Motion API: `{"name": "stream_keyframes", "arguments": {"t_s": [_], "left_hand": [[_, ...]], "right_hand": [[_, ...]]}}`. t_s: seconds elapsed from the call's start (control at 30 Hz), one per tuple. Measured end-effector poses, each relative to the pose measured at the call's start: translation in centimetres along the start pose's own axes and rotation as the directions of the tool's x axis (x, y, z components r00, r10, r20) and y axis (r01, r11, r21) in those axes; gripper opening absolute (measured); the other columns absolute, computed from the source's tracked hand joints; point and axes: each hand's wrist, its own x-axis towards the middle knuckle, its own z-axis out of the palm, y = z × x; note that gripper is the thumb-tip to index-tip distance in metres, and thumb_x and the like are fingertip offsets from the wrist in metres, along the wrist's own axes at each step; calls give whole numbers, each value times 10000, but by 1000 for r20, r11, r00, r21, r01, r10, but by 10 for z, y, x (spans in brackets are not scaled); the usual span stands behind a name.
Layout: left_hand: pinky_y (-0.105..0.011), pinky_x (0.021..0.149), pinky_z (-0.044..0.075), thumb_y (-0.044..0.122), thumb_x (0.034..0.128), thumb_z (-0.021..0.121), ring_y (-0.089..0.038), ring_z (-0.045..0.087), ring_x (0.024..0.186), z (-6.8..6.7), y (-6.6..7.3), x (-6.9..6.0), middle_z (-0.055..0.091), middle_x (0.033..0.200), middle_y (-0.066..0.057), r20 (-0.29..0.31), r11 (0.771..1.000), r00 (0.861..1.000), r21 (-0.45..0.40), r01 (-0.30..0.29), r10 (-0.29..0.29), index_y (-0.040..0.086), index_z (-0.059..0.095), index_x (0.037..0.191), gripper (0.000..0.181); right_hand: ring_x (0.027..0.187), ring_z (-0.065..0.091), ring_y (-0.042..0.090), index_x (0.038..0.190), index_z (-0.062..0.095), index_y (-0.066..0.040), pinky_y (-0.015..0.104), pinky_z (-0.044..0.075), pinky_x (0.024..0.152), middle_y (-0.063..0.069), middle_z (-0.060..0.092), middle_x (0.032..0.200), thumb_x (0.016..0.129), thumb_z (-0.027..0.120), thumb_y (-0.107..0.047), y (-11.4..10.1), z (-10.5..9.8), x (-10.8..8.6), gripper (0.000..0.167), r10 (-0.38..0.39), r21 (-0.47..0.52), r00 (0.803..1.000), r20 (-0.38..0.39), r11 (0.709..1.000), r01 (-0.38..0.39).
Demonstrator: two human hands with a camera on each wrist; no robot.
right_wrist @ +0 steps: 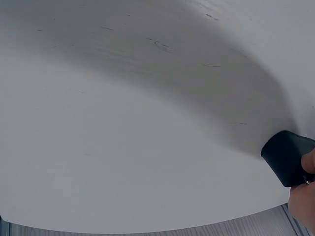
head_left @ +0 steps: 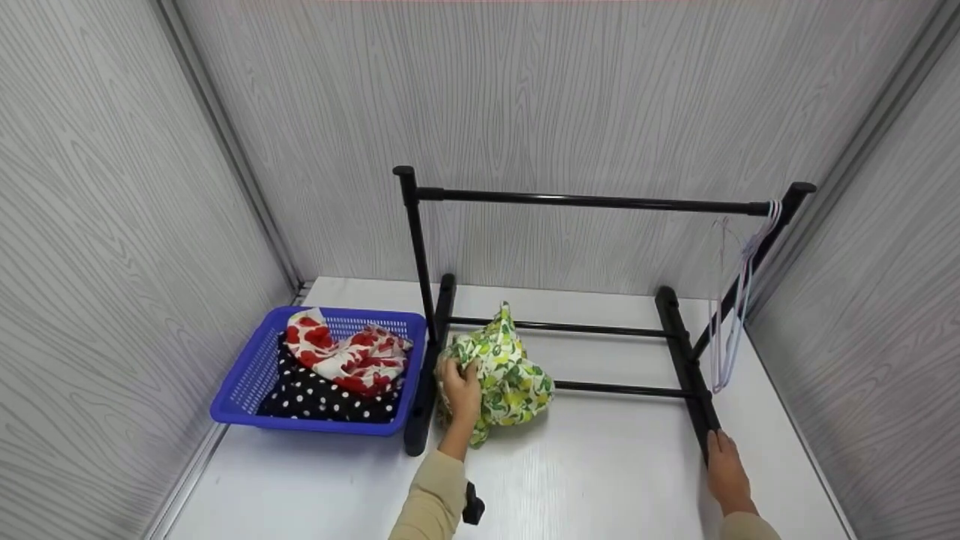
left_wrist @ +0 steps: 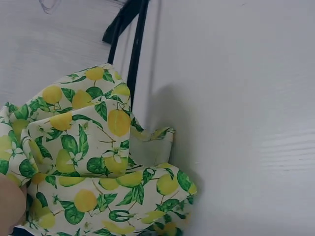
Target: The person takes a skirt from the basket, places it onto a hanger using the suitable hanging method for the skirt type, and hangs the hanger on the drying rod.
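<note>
A crumpled white cloth with a lemon print lies bunched over the left part of a black clothes rack's base. My left hand grips its left side with curled fingers; in the left wrist view only a bit of the hand shows beside the folds of the lemon-print cloth. At the rack's right foot, my right hand holds the near end. The right wrist view shows fingers on both sides of that black foot end.
Left of the rack stands a blue plastic basket with a red-flowered white cloth and a black polka-dot cloth inside. Several thin hangers hang at the rail's right end. Grey wood-grain walls enclose the white tabletop.
</note>
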Motion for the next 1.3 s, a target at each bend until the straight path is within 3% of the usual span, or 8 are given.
{"name": "stream_keyframes", "arguments": {"t_s": [0.23, 0.43, 0.77, 0.93, 1.0, 1.1, 1.17, 1.3], "left_hand": [[-291, 655, 386, 137, 918, 562, -159, 442, 736, 0, -19, -8, 458, 914, -115, 80, 993, 992, 75, 92, -98, -28, 523, 947, 172], [-357, 736, 440, 209, 906, 591, -234, 536, 888, -1, -24, -13, 556, 1009, -141, 123, 964, 961, 130, 231, -247, -21, 604, 1080, 288], [-450, 935, 452, 155, 939, 530, -404, 485, 1175, -8, -29, -15, 466, 1272, -275, 348, 968, 907, -5, 253, -235, -103, 404, 1325, 481], [-448, 864, 484, 160, 924, 554, -383, 546, 1089, -18, -35, -15, 533, 1193, -253, 288, 987, 946, -23, 161, -148, -53, 538, 1209, 356], [-384, 800, 506, 213, 910, 582, -299, 597, 1000, -23, -48, -15, 584, 1108, -184, 226, 998, 972, -22, 65, -58, 9, 599, 1141, 309], [-366, 717, 501, 185, 881, 622, -242, 606, 857, -31, -58, -17, 594, 1000, -148, 131, 998, 991, 67, -16, 7, 32, 641, 1047, 226], [-370, 705, 494, 166, 855, 653, -229, 594, 831, -34, -64, -19, 575, 986, -131, 75, 985, 997, 170, -13, 0, 44, 641, 1034, 217], [-439, 763, 481, 147, 812, 698, -305, 572, 910, -39, -64, -27, 545, 1057, -170, 9, 923, 995, 372, 93, -104, 14, 599, 1115, 346]], "right_hand": [[1171, 350, 579, 1239, 353, 236, 592, 336, 979, 450, 345, 1265, 871, 401, 145, -2, -1, -1, 381, -1, 12, 1000, -21, 1000, 1], [1190, 328, 579, 1254, 346, 232, 595, 321, 992, 448, 321, 1292, 874, 412, 139, -4, -1, 0, 397, 17, 21, 1000, 15, 1000, -17], [1207, 311, 576, 1270, 325, 228, 586, 311, 1007, 452, 303, 1299, 860, 434, 153, -7, -1, -1, 431, 52, -6, 998, 40, 999, -51], [1192, 315, 583, 1261, 333, 228, 602, 314, 991, 452, 313, 1286, 882, 414, 117, -9, 1, -2, 403, 72, -6, 997, 5, 997, -72], [1163, 344, 592, 1223, 375, 234, 613, 330, 964, 453, 352, 1250, 877, 435, 98, -11, 4, -2, 376, 45, -3, 997, -55, 999, -45], [1104, 413, 590, 1153, 452, 223, 616, 374, 912, 436, 432, 1185, 826, 505, 106, -20, 12, -1, 352, -28, 6, 983, -179, 1000, 29], [1062, 456, 576, 1120, 487, 212, 607, 399, 882, 421, 474, 1144, 782, 553, 119, -29, 19, 0, 356, -69, 35, 965, -253, 996, 80], [1030, 494, 544, 1116, 507, 207, 580, 421, 867, 411, 506, 1118, 730, 588, 145, -53, 31, 4, 400, -86, 138, 951, -296, 982, 132]]}}
